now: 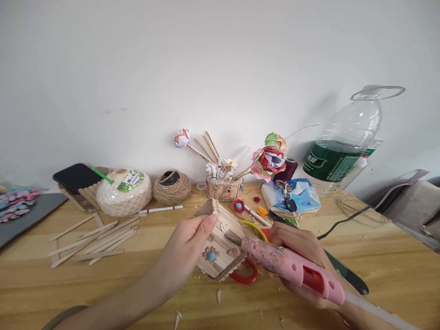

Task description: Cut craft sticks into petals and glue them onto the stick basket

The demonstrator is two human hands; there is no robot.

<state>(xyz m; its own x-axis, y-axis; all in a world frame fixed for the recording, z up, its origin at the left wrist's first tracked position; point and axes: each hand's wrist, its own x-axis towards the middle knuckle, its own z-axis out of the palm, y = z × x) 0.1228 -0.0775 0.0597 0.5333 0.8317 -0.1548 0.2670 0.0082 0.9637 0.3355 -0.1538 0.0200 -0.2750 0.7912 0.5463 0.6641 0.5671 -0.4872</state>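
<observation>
The small craft-stick house (pixel 220 245) sits between the two hands, tipped so that its roof ridge runs away from the person and slightly left. The left hand (pixel 192 240) is closed on it from the left, thumb and fingertips pinching the roof's near edge, so the decorated wall faces up toward the camera. The right hand (pixel 299 250) is wrapped around the pink glue gun (pixel 292 268), whose long body lies slanted from lower right to upper left. Its metal nozzle (pixel 233 238) points at the house's right side, touching or just short of the wall; which of the two cannot be told. The right hand is thus the working one, while the left only steadies.

Under the house, red-handled scissors (pixel 244 274) lie on the bench (pixel 103 288). To the left of the left hand, loose craft sticks (pixel 96 240) are scattered. Beyond both hands stand a twine ball (pixel 172 186) and a decorated cup of sticks (pixel 223 185).
</observation>
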